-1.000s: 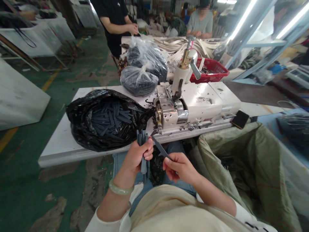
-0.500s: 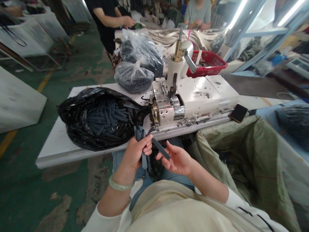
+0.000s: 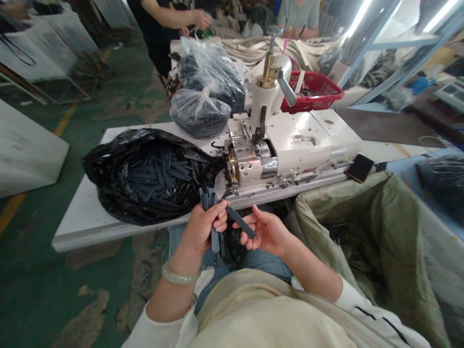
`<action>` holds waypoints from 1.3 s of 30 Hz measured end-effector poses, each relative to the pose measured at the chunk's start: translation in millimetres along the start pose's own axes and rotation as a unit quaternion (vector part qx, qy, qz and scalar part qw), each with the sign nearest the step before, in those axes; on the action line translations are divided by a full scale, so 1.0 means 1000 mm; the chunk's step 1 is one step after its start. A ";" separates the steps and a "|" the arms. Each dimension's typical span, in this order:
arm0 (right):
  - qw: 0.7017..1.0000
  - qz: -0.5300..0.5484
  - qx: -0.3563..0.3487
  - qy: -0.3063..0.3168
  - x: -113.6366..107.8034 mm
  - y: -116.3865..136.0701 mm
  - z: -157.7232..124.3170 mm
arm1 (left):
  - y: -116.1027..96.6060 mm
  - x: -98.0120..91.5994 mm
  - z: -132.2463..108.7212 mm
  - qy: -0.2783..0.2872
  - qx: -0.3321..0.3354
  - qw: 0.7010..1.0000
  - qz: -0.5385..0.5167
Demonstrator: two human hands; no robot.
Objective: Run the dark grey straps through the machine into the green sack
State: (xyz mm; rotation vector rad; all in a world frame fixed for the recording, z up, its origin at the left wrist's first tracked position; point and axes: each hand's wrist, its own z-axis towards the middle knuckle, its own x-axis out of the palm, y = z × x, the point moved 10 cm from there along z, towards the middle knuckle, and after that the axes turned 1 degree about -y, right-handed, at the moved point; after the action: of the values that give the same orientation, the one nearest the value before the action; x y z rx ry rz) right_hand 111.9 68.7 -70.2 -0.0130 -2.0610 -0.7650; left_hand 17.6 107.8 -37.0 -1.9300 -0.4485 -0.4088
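My left hand (image 3: 203, 231) is closed round an upright bundle of dark grey strips (image 3: 210, 200), held over my lap just below the table edge. My right hand (image 3: 266, 231) is beside it, fingers partly spread, with a single dark strip (image 3: 239, 223) resting across its fingers and thumb. That strip slants up toward the left hand and the feed end of the white machine (image 3: 253, 162). An open black bag of the same dark strips (image 3: 152, 176) lies on the white table (image 3: 87, 217) to the left of my hands.
Two clear bags of dark pieces (image 3: 205, 104) stand behind the machine, with a red basket (image 3: 313, 89) further back. A phone (image 3: 359, 167) lies at the machine's right end. A large green sack (image 3: 366, 232) gapes at my right. Other people (image 3: 166, 19) work at the far table.
My right hand has loosened from a pinch to a more spread hold and lifted the single strip closer to the left hand. The view has shifted slightly.
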 end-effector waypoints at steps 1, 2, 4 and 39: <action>0.999 0.033 0.031 0.017 0.002 -0.004 0.001 | 0.001 0.001 0.001 0.004 -0.003 1.000 0.003; 0.996 0.061 0.056 0.036 0.005 -0.008 0.002 | 0.003 0.002 0.001 0.009 -0.006 1.000 0.008; 0.988 0.110 0.080 0.079 0.015 -0.011 0.004 | 0.006 0.005 0.001 0.020 -0.010 1.000 0.022; 0.743 -0.211 -0.408 -0.487 -0.094 0.177 -0.069 | -0.004 -0.018 0.009 0.010 -0.031 0.999 -0.037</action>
State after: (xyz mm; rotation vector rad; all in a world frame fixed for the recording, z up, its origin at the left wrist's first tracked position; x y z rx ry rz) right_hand 270.9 201.3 -23.4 -0.5643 -2.4698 -2.2918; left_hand 0.9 115.7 -45.7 -1.9722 -0.5005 -0.4944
